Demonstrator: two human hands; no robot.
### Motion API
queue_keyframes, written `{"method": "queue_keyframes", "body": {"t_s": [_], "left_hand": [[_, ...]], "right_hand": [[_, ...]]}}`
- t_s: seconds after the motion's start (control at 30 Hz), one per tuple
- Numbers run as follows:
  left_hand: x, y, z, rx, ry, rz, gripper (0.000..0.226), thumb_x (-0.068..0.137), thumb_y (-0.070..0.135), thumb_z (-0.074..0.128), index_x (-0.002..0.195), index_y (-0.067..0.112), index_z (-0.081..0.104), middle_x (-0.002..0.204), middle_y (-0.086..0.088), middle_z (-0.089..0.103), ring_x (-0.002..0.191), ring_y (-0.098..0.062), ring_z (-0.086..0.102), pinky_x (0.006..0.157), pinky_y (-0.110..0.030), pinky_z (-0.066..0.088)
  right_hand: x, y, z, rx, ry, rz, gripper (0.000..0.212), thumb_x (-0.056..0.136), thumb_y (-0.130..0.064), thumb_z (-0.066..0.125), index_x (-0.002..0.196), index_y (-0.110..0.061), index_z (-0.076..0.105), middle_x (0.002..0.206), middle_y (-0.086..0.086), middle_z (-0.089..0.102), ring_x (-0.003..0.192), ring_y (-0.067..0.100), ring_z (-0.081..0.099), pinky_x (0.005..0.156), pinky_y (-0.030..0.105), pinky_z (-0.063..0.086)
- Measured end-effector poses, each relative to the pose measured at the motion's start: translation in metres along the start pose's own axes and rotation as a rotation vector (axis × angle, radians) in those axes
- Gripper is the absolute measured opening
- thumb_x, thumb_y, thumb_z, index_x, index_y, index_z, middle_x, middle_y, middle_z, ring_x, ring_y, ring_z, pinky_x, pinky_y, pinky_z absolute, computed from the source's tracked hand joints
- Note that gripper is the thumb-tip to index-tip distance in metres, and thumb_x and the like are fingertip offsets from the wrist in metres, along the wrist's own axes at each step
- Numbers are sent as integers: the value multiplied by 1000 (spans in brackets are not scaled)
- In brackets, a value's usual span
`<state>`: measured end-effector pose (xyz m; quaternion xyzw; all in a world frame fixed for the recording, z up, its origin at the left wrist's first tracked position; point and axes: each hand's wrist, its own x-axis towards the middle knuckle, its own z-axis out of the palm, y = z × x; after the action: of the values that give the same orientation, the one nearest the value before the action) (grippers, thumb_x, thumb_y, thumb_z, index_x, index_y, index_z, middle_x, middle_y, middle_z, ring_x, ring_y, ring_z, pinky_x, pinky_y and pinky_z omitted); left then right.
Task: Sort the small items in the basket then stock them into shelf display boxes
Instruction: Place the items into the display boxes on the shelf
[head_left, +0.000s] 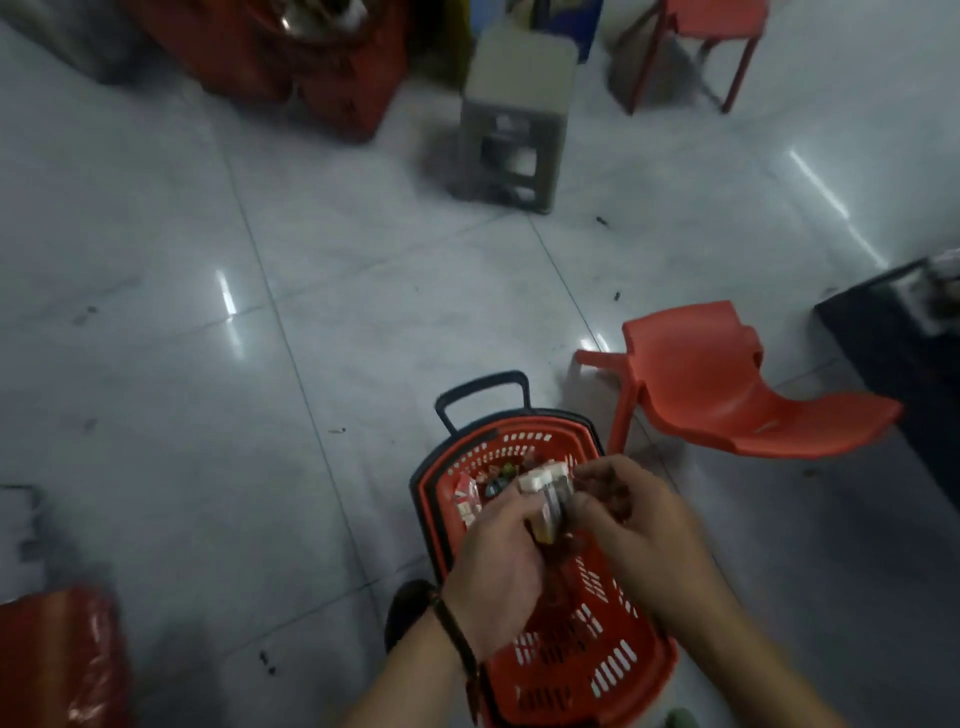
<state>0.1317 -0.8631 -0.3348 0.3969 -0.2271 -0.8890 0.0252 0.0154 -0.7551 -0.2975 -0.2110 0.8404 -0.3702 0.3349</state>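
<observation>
A red plastic shopping basket (613, 670) with a black handle stands on the tiled floor below me. Small packets and items (467, 493) lie at its far end. Above the basket, my left hand (498, 551) grips a stack of small white and dark boxes (545, 493). My right hand (639, 525) meets it from the right, with fingers curled onto the same stack. The picture is blurred, so the box labels cannot be read.
A small red plastic chair (727, 384) stands just right of the basket. A grey stool (514, 119) and stacked red baskets (291, 57) are at the back. A dark counter edge (893, 343) is at the right, a red package (57, 660) at bottom left.
</observation>
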Motion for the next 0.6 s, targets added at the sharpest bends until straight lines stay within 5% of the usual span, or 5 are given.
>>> {"method": "queue_keyframes", "body": {"t_s": [0.07, 0.13, 0.37, 0.47, 0.6], "left_hand": [[-53, 42, 27, 81, -21, 85, 34, 102, 10, 55, 133, 3, 66, 137, -30, 63, 134, -48, 54, 119, -63, 36], [-108, 83, 47, 141, 0, 156, 28, 103, 5, 54, 124, 5, 72, 128, -28, 68, 124, -45, 64, 111, -57, 48], [-299, 177, 54, 294, 120, 438, 19, 106, 3, 50, 120, -1, 62, 120, -23, 73, 106, -37, 72, 86, -50, 60], [-384, 184, 31, 290, 327, 556, 9, 105, 7, 54, 104, 7, 63, 95, -17, 69, 81, -29, 66, 64, -36, 50], [-493, 180, 5, 244, 415, 685, 11, 102, 26, 65, 98, 15, 67, 84, -13, 47, 63, -18, 45, 53, -29, 29]], "right_hand": [[-31, -60, -14, -11, 19, -79, 14, 90, -44, 75, 103, -41, 72, 99, -18, 72, 90, 4, 70, 79, 35, 60], [-62, -123, -25, -66, 40, -183, 11, 88, -36, 79, 95, -44, 74, 99, -27, 66, 92, -1, 64, 79, 26, 54], [-152, -274, -22, 110, -63, -374, 9, 95, -33, 75, 86, -32, 77, 87, -16, 72, 79, 6, 68, 71, 31, 55], [-198, -322, -4, 165, -261, -463, 12, 99, -29, 72, 88, -30, 78, 81, -11, 75, 71, 11, 69, 66, 33, 57], [-262, -376, 27, 190, -510, -601, 11, 98, -31, 73, 104, -33, 81, 87, -8, 76, 66, 15, 69, 60, 34, 59]]}}
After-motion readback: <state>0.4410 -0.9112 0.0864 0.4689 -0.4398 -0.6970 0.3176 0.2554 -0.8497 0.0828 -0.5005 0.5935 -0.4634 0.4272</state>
